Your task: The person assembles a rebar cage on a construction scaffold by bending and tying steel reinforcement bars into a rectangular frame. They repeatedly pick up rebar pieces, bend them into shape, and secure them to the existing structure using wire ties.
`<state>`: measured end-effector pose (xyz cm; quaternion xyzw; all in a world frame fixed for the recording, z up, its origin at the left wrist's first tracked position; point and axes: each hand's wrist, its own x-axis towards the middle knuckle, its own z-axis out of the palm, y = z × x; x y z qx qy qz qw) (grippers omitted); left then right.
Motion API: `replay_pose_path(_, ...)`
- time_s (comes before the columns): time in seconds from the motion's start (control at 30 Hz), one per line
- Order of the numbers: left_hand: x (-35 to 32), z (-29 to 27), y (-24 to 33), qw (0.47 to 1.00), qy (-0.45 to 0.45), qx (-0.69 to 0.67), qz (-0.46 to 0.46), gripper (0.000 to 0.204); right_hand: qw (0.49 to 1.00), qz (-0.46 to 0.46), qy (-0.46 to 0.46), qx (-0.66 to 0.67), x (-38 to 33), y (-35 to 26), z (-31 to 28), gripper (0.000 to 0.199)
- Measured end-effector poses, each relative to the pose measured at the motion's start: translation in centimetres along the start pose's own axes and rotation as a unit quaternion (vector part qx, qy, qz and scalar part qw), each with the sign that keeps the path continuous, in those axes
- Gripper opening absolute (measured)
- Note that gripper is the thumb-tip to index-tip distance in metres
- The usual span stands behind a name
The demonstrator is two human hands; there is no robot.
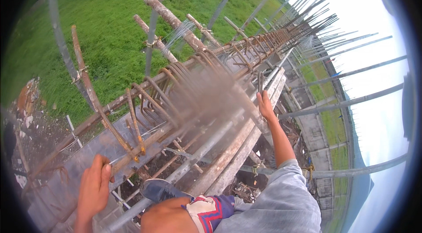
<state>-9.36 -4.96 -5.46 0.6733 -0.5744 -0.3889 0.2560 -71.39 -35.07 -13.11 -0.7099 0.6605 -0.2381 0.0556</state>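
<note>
My left hand is closed at the lower left, beside a long rusty reinforcing bar. A thin shiny metal shank sticks out past its thumb; the rest of that piece is hidden in the fist. Out to the right, my right hand reaches up to a dark bent steel bar, fingers wrapped around its lower end. Between the hands runs a rebar cage with rusty bent stirrups bunched along its upper bar. A brownish blur covers the cage's middle and hides the detail there.
Wooden planks and a grey metal pipe lie under me, with gaps showing rubble below. My dark shoe rests by the pipe. Upright poles and wooden props line the cage; bundled wires hang on one prop.
</note>
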Motion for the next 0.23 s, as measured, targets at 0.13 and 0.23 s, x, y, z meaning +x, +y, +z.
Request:
replay_pose_path(0.13,0.2,0.1,0.3,1.0,-0.008,-0.022,-0.016,0.036,0.993,0.052,-0.106,-0.001,4.2,-0.5,2.3,0.054)
replay_pose_path(0.23,0.0,-0.1,0.4,0.999,-0.018,-0.022,-0.037,0.036,0.968,0.103,-0.229,-0.006,6.0,-1.6,2.4,0.081)
